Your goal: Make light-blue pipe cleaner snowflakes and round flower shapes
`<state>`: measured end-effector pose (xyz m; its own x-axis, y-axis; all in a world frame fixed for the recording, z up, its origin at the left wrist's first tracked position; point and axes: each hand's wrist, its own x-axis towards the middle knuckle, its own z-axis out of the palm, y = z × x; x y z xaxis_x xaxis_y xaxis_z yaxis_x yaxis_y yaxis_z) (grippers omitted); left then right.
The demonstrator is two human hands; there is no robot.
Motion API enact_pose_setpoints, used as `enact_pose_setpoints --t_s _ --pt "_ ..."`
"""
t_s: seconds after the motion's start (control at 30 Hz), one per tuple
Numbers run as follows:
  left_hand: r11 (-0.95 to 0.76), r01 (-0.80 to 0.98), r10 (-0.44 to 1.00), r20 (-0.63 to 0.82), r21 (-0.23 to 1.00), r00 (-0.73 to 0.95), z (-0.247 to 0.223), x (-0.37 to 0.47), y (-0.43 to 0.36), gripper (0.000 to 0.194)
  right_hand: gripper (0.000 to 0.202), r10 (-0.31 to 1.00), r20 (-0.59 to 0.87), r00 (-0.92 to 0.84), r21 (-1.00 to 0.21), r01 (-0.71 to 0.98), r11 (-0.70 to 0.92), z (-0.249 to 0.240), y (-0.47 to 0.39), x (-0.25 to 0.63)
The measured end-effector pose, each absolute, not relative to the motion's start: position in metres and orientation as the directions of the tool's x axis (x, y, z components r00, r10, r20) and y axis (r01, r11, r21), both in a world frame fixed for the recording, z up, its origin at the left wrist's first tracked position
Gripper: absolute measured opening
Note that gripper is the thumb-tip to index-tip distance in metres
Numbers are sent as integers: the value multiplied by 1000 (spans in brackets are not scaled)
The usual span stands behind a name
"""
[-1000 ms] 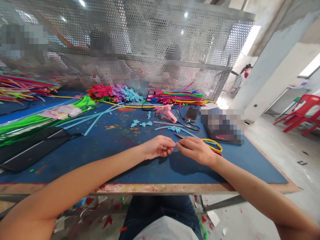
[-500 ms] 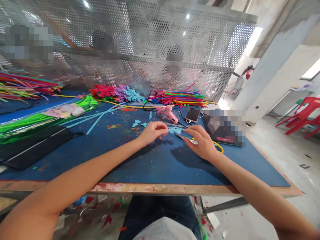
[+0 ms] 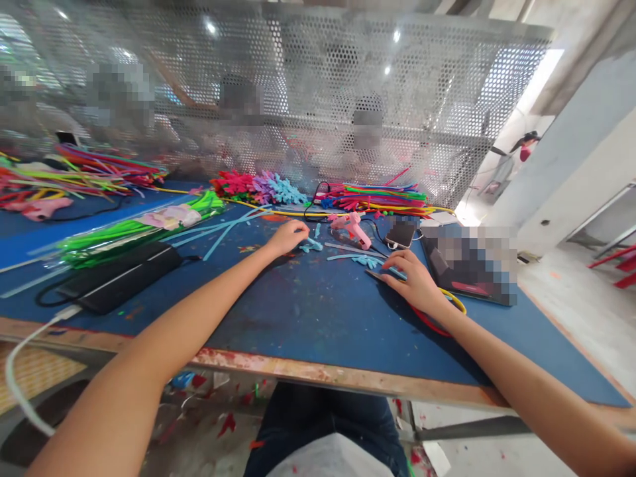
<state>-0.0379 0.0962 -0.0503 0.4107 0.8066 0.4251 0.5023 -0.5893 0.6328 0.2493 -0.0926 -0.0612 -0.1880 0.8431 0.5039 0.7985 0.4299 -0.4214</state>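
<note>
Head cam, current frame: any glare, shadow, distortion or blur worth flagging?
Head view: bright light spots at the perforated metal panel, bright opening beyond its right end washed out; head view: right hand and forearm shadow the blue table mat; head view: forearms look stretched toward the lower corners, wide-lens style; head view: scissors blades look soft.

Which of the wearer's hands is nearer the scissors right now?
Right. The right hand is over the scissors; grip unclear. The left hand is well off to their left, by a light-blue fuzzy piece.
</note>
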Motion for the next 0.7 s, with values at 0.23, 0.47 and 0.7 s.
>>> enact_pose_setpoints --t_s 0.23,0.47,0.7 --pt "-696 531 716 524 483 462 -52 -27 72 18 16 836 506 -213 -396 804 445 -62 -94 248" --pt "-845 488 530 465 218 709 -60 2 33 22 15 850 487 -201 -407 809 424 -64 -93 246" --pt "-795 459 607 523 397 598 -50 9 15 16 20 872 488 -38 -473 828 300 -66 -87 255"
